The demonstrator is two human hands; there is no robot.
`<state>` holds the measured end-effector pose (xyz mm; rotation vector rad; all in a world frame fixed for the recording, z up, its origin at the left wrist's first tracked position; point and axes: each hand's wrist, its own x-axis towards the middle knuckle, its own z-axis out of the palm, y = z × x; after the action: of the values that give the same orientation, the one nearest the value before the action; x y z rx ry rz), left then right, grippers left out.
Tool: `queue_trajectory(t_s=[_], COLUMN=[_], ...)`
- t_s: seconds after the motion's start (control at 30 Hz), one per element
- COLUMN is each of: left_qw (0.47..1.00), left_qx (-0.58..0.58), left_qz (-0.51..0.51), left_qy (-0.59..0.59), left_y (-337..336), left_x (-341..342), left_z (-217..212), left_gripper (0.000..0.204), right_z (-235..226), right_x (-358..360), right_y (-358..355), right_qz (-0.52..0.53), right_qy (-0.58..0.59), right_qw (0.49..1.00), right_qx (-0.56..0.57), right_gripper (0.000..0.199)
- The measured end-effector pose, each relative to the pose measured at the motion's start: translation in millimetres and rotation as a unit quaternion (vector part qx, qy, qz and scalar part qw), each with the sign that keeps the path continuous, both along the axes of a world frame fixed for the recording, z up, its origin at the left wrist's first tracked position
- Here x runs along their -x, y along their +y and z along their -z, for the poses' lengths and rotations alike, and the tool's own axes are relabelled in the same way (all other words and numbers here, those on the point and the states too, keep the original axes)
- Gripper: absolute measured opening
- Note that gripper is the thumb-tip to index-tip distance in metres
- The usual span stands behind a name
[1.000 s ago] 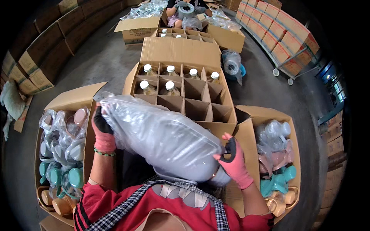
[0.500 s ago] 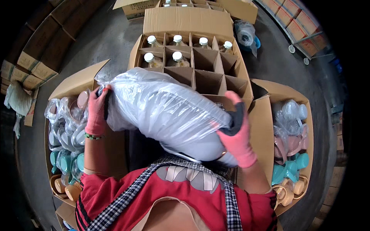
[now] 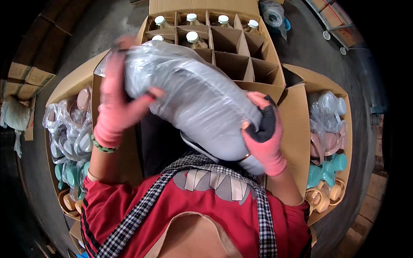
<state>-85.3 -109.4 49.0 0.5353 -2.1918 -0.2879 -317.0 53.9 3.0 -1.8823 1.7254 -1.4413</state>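
Note:
A large, long grey jug-like thing in a clear plastic bag (image 3: 193,94) lies slantwise in front of my chest, its near right end bare of folds. At its left end my left hand (image 3: 118,99), in a pink glove, cups it, thumb over the near side and fingers at the far edge; motion blurs this hand. My right hand (image 3: 264,133), in a pink and dark glove, grips the right end with thumb and fingers bent round it. The bag hides part of the thing's shape.
Beyond stands a divided carton (image 3: 254,64) with several white-capped bottles (image 3: 192,38) in its cells. Open cartons on the left (image 3: 56,172) and right (image 3: 340,213) hold grey, pink, teal and orange plastic parts. A wheeled trolley (image 3: 344,32) stands at the far right.
My left hand has let go of the gathered bag end and spread round the left end, its thumb over the bag. My right hand has closed further on the right end. The view has shifted.

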Motion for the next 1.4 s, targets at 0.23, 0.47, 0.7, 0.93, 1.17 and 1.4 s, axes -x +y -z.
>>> queue_trajectory(t_s=[0.23, 0.47, 0.7, 0.93, 1.17, 1.4], left_qw=[0.93, 0.971, 0.984, 0.907, 0.976, 0.954], left_qx=[-0.002, -0.237, -0.132, -0.397, -0.164, -0.273], left_qz=[0.313, -0.016, 0.102, -0.039, -0.104, -0.01], left_qy=[-0.194, -0.001, -0.069, -0.138, -0.098, 0.12], left_y=[-17.7, -92.0, -26.3, -32.3, -96.2, -109.4], left_x=[56.6, -5.5, -11.7, -33.1, -36.0, -25.5], left_z=[11.1, 52.6, 21.2, 37.0, 27.0, 38.6], left_gripper=[0.039, 0.021, 0.075, 0.035, 0.021, 0.03], right_z=[3.2, -20.7, -45.0, -30.8, -46.1, -21.5], right_x=[-10.1, 13.7, 27.4, 69.7, 46.0, 76.6], right_y=[-5.5, 24.3, 30.3, 30.7, 29.2, 25.6], right_qz=[-0.022, 0.046, 0.061, 0.056, 0.041, 0.005], right_qy=[0.092, -0.001, -0.152, -0.259, -0.214, -0.313], right_qw=[0.994, 0.997, 0.955, 0.954, 0.964, 0.938], right_qx=[0.058, -0.067, -0.248, -0.137, -0.155, -0.147], right_gripper=[0.075, 0.057, 0.054, 0.064, 0.061, 0.065])
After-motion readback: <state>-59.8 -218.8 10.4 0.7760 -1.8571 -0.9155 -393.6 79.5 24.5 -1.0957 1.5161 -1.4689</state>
